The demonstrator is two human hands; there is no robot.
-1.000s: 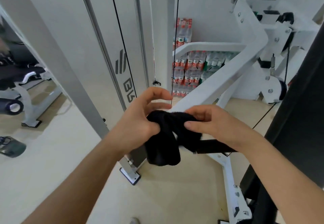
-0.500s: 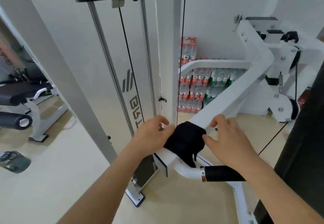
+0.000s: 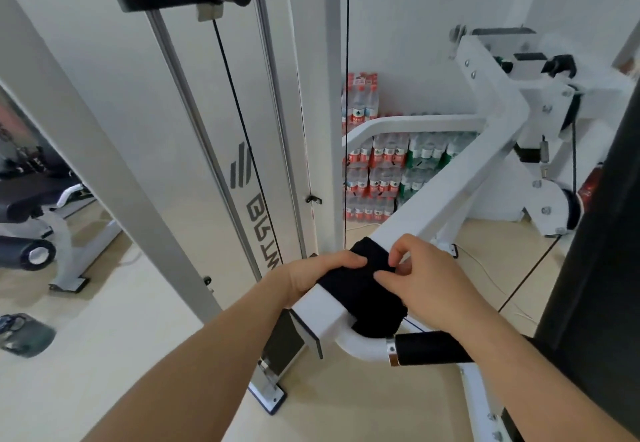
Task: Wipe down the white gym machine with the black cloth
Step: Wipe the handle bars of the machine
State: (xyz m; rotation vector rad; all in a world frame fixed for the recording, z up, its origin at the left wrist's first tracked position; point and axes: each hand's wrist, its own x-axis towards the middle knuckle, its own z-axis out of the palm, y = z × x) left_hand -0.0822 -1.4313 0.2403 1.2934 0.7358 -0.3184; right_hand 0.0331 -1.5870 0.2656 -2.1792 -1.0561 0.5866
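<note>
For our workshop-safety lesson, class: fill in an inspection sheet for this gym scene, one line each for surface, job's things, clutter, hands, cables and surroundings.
Surface: white machine arm slopes up rightward.
Job's things: black cloth draped over the arm's lower end, near the black handle grip.
Clutter: dark object on floor at left, unclear.
Hands: left hand grips cloth's left side; right hand pinches it on top.
Cables: black cable runs vertically beside the post; thin white cord on floor.
Surroundings: stacked bottled-water packs by wall; padded bench at left.
</note>
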